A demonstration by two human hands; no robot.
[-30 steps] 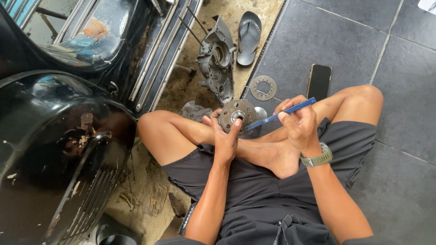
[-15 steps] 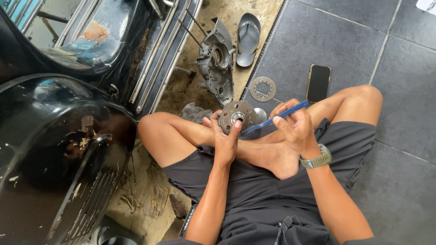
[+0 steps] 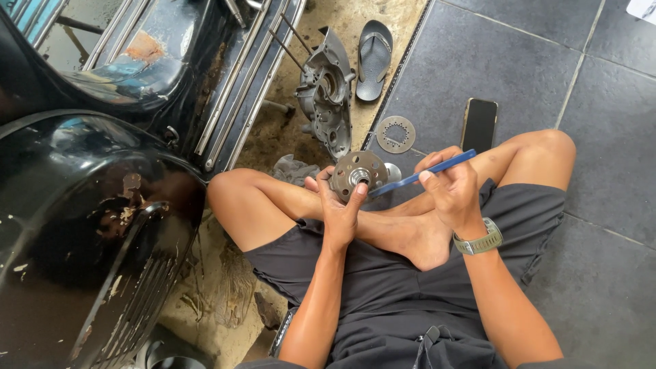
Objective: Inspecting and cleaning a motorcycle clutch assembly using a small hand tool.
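Seated cross-legged on floor. Left hand clamped around a round metal hub plate, held above the shins. Right hand closed on a blue flat tool, tip touching the plate. Phone and toothed disc lie beyond.

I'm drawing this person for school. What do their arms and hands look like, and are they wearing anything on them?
Both arms are bare, with no sleeves reaching them and no gloves. The left hand has nothing on it, and its wrist is bare too. The right hand has a wristwatch with a grey-green band around the wrist. No rings can be made out.
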